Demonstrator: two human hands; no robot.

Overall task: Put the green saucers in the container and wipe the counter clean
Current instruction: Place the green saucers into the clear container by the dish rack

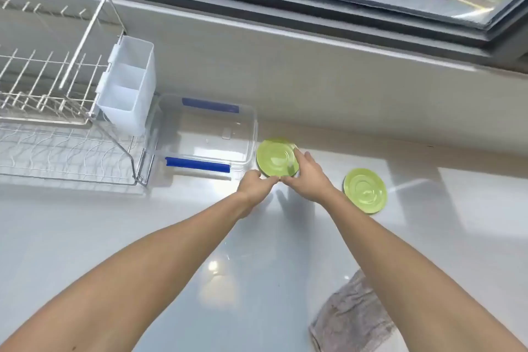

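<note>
You've got both arms stretched out over the glossy pale counter [200,237], and both hands meet at the first round green ceramic saucer [275,158]. Your right hand [307,173] lies over the saucer's right rim with the fingers curled around its edge, gripping it. Your left hand [254,184] comes in from the left and its fingertips pinch the saucer's near edge, right where your right thumb sits. Can't really tell if the saucer is lifted or flat on the counter.

That saucer is just beside the right side of the clear rectangular plastic container with blue clips [205,134], which is open and sits toward the back edge of the counter, close to the wall. The second green saucer [365,190] lies flat on the counter to the right of your right hand, apart from the first one.

To the left of the container there's a white plastic cutlery holder [128,86] hanging off a metal wire dish rack [51,88]. A crumpled grey cloth [351,317] lies near the front edge of the counter, partly under your right forearm.
</note>
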